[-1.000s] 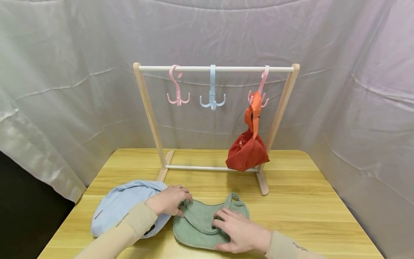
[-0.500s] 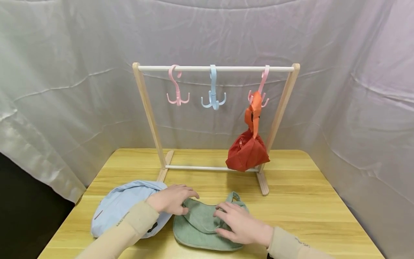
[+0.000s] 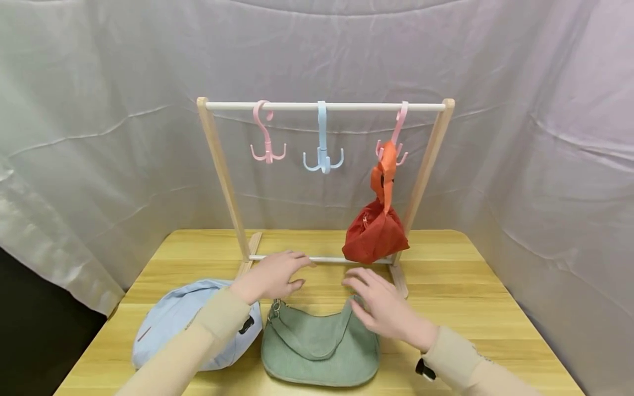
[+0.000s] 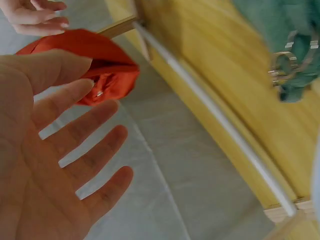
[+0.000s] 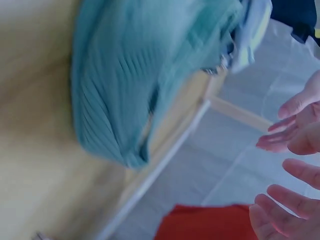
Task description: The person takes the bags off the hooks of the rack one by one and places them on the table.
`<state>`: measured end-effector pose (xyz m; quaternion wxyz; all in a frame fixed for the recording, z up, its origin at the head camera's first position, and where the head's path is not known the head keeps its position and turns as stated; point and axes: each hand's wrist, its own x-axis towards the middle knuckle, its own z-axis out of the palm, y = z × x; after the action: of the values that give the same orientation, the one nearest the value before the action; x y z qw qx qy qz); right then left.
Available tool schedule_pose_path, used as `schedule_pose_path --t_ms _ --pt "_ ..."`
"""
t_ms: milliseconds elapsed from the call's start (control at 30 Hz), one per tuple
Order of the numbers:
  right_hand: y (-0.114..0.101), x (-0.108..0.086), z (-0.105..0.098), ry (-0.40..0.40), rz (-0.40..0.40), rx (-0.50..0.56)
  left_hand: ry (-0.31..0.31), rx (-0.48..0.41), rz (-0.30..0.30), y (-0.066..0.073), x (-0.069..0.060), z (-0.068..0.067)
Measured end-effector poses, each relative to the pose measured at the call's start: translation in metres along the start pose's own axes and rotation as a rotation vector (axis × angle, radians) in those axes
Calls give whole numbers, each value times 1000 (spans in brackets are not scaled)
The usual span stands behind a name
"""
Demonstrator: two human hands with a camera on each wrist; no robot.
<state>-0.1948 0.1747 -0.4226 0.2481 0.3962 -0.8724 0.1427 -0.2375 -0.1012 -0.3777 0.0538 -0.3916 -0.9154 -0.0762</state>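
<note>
A green corduroy shoulder bag (image 3: pixel 317 371) lies flat near the table's front, its strap looped across its face and metal rings at its upper left corner. Above that corner hovers my left hand (image 3: pixel 271 278), fingers spread and holding nothing; the left wrist view shows its bare palm (image 4: pixel 45 150). My right hand (image 3: pixel 383 305) is over the bag's upper right end, fingers loosely bent with nothing in them. Left of the green bag, a light blue bag (image 3: pixel 173 324) lies partly under my left forearm. A red bag (image 3: pixel 375 236) hangs by its orange strap from the right pink hook.
Behind the bags stands a wooden rack with a white top rail (image 3: pixel 292 106). A left pink hook (image 3: pixel 268 148) and a blue hook (image 3: pixel 323 157) hang from it without bags. Grey cloth (image 3: pixel 317 49) surrounds the wooden table (image 3: pixel 446 275).
Both hands have come off the green bag and moved up toward the rack. The bag's strap now lies uncovered across its front. The camera view has shifted slightly.
</note>
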Motion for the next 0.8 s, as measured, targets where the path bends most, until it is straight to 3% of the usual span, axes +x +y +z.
schedule_pose_path --t_ms 400,633,800 --pt "22 27 -47 174 34 53 198 -34 -48 7 34 -20" --pt "34 43 -66 373 63 105 283 -91 -71 12 50 -30" --pt "40 54 -74 484 142 180 325 -123 -91 15 59 -37"
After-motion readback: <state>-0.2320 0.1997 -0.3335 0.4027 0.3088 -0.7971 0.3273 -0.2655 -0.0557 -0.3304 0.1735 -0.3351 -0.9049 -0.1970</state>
